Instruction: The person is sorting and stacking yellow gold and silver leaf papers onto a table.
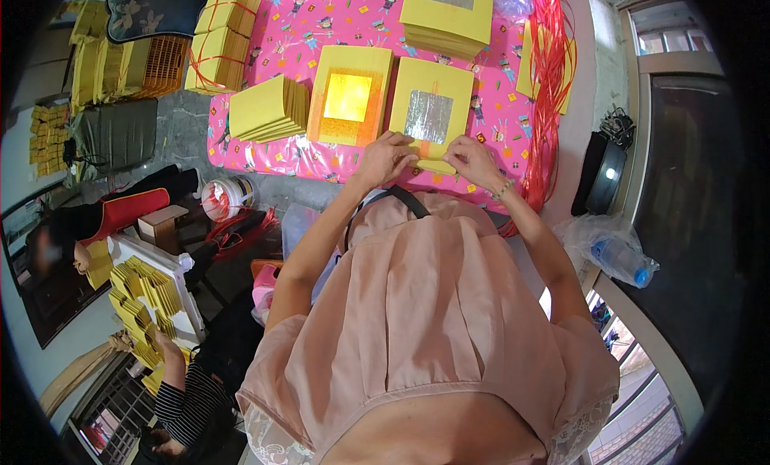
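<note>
Yellow paper (457, 112), both hands (388, 158) (475, 162) pinching; markings (435, 86) unclear

We see the bench (277, 49) brightly lit, with glare on the gold foil (347, 97) and paler shine on the silver foil (427, 117). Bright light shows through the barred opening (642, 381) at lower right; our fisheye view bends straight edges and blackens the corners.
</note>
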Available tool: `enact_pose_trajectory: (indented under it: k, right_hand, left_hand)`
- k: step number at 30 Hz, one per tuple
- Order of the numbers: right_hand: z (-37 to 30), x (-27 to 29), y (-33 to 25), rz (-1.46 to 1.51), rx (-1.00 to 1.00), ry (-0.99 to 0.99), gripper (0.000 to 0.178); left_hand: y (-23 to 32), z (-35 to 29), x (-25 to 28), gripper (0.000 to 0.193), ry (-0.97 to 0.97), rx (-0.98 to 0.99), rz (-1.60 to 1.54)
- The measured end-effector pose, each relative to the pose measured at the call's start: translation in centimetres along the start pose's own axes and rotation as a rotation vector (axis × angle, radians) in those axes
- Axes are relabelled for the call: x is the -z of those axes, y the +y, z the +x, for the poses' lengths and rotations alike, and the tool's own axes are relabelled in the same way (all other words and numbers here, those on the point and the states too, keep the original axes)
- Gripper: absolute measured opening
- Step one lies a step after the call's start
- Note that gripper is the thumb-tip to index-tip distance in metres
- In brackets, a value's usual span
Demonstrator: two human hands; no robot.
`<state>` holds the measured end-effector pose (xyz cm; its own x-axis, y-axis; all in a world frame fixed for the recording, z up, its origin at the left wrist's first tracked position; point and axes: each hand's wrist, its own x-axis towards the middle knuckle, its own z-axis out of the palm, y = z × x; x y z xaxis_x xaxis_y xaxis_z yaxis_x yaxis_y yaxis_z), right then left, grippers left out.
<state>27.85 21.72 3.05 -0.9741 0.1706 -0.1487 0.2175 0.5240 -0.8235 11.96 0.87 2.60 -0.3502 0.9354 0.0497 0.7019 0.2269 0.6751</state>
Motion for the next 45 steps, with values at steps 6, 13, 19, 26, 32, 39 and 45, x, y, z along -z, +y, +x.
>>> enact_pose_trajectory:
  k: [6,13,19,26,32,39,45]
  right_hand:
    - [-0.6,-0.2,-0.6,-0.103,0.098,0.041,0.017]
    - [-0.7,-0.4,-0.7,-0.169,0.079,0.026,0.02]
    - [-0.5,-0.4,-1.9,-0.253,0.147,0.086,0.023]
    - [-0.1,-1.4,-1.4,-0.422,0.189,0.109,0.014]
    - [3.9,2.9,-2.1,-0.302,0.08,0.061,0.017]
    - [10.3,5.9,0.6,-0.244,0.035,0.193,0.021]
    - [13.2,6.0,2.2,-0.402,-0.038,0.253,0.02]
  left_hand:
    - [0.1,0.4,0.0,0.015,-0.021,-0.012,0.039]
    - [0.2,0.7,0.3,0.015,-0.008,-0.01,0.021]
    - [0.0,0.8,0.4,0.014,-0.005,-0.028,0.042]
    - [1.4,1.5,0.7,0.024,-0.156,0.092,0.116]
    - [3.5,2.4,0.9,0.049,0.245,-0.07,0.244]
    - [2.8,5.1,-1.4,0.064,0.117,-0.074,0.228]
    - [1.8,7.8,-1.5,0.073,0.029,-0.029,0.283]
